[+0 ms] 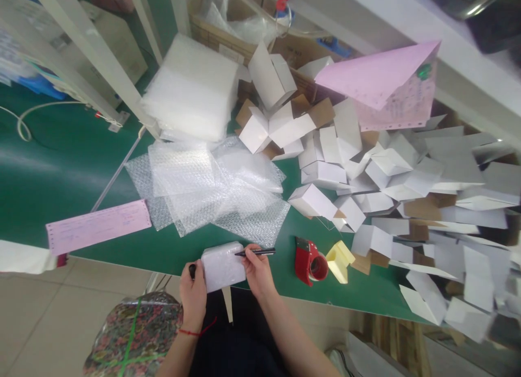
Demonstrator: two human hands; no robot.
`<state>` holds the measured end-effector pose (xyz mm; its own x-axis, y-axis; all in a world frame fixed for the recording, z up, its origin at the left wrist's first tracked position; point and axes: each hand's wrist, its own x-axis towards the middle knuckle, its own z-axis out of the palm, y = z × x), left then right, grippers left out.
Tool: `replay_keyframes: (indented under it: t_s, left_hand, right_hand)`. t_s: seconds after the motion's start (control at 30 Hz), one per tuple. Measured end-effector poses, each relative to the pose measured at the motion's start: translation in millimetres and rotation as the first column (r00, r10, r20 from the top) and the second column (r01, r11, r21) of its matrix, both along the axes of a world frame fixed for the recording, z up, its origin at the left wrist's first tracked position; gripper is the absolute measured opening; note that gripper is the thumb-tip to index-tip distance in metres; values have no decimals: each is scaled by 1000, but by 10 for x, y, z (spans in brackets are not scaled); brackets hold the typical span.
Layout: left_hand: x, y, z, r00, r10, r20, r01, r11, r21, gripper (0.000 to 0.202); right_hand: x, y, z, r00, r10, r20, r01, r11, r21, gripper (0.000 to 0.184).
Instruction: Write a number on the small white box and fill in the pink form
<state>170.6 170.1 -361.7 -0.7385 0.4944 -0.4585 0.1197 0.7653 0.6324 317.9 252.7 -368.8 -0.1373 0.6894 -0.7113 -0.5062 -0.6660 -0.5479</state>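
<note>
**Packing bench: parcel in hand, marker on it**

Nearest the viewer and well to the left of the red tape dispenser (310, 261), a floral-patterned bundle (132, 336) bound with green strapping sits below the table edge.

The left hand (193, 293) is closed on the left end of a bubble-wrapped parcel (222, 266), and a small black object shows at its thumb. The right hand (256, 271) pinches a black marker (256, 252) between thumb and fingers. The marker lies level, with its tip on the parcel's upper edge. The parcel rests at the near edge of the green table (61, 165), a short way left of the dispenser.

A yellow block (340, 260) stands just beside the dispenser on its right. Loose bubble-wrap sheets (203, 187) are spread beyond the dispenser to its left, and a pink form (97, 225) lies further left at the table edge.

Behind and right of the dispenser, folded white cartons (366, 171) are heaped in disorder. A squared stack of bubble wrap (191, 89) stands far beyond it to the left. A pink sheet (378, 78) lies on top of the far cartons.
</note>
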Motion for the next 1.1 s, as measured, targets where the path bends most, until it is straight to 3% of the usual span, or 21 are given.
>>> replay_keyframes:
  t_s: [0.13,0.27,0.37,0.47,0.53,0.63,0.73,0.87,0.93,1.03,1.1]
  left_hand:
    - [-134,91,-4,998,-47,-53,48,998,31,40]
    - [-242,213,44,984,-83,-159,100,990,103,34]
    - [-234,291,69,963,-99,-252,142,977,157,29]
    - [-194,330,33,946,-125,-298,181,969,169,26]
    - [-177,335,-11,940,-131,-315,189,969,160,26]
    - [-175,330,-52,937,-141,-320,196,970,147,25]
    - [-188,337,-33,945,-139,-295,188,972,143,25]
    - [-216,348,12,975,-64,-213,93,987,129,28]
    - [-228,340,-3,990,28,-136,-13,994,110,30]
    - [-224,328,-51,985,174,20,-175,982,73,35]
    - [-207,349,-40,961,253,109,-262,962,74,37]
  right_hand:
    - [-114,182,5,999,47,-16,-46,998,49,29]
    - [-102,222,148,987,160,34,-163,972,168,24]
    - [-98,154,234,933,287,216,-350,865,359,16]
    - [-145,95,242,856,330,399,-495,748,443,12]
    - [-193,84,224,817,342,465,-549,708,444,13]
    - [-256,93,204,776,351,524,-592,691,414,16]
    - [-271,97,194,786,326,526,-565,722,398,19]
    - [-212,120,141,894,232,382,-356,887,294,21]
    - [-193,169,92,945,109,309,-180,961,209,20]
    - [-236,281,28,984,-88,157,75,993,87,22]
    - [-297,355,20,992,-105,65,103,994,41,26]
